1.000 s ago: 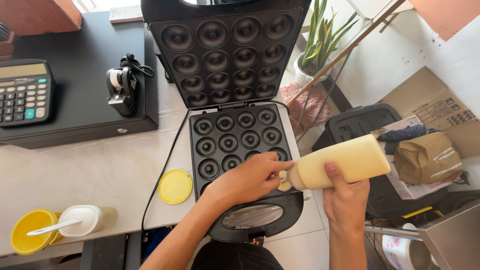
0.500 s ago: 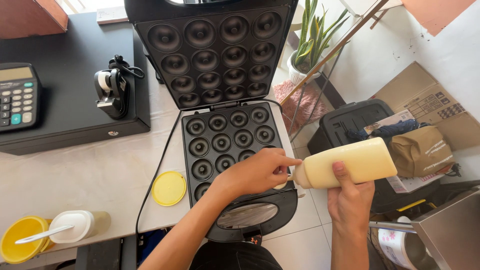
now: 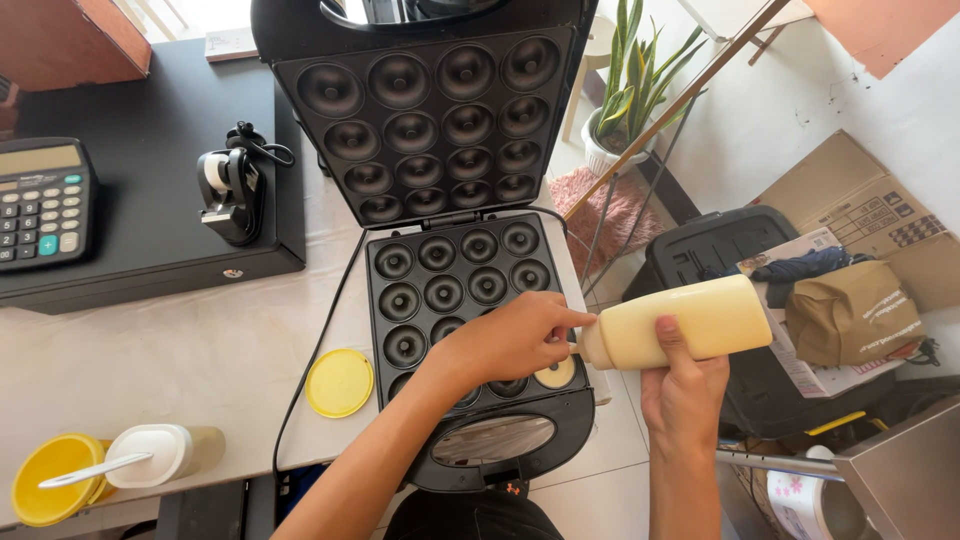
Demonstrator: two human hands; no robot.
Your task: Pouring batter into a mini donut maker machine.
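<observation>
A black mini donut maker (image 3: pixel 455 285) stands open on the counter, lid up with its own ring moulds. My right hand (image 3: pixel 685 385) grips a squeeze bottle of pale yellow batter (image 3: pixel 680 325), held sideways with the nozzle pointing left over the plate's near right corner. My left hand (image 3: pixel 510 340) pinches the bottle's nozzle end above the lower plate. One mould at the front right (image 3: pixel 556 374) holds batter; the other visible moulds look bare.
A yellow lid (image 3: pixel 339 382) lies left of the maker. A yellow bowl with a spoon (image 3: pixel 50 490) and a white-capped jar (image 3: pixel 165 452) sit front left. A calculator (image 3: pixel 38 205) and a tape dispenser (image 3: pixel 232 190) rest on a black box. Cardboard boxes, bags and a plant stand right.
The view has shifted slightly. Both hands and the bottle stay over the near right corner of the plate, and batter now shows in the front right mould.
</observation>
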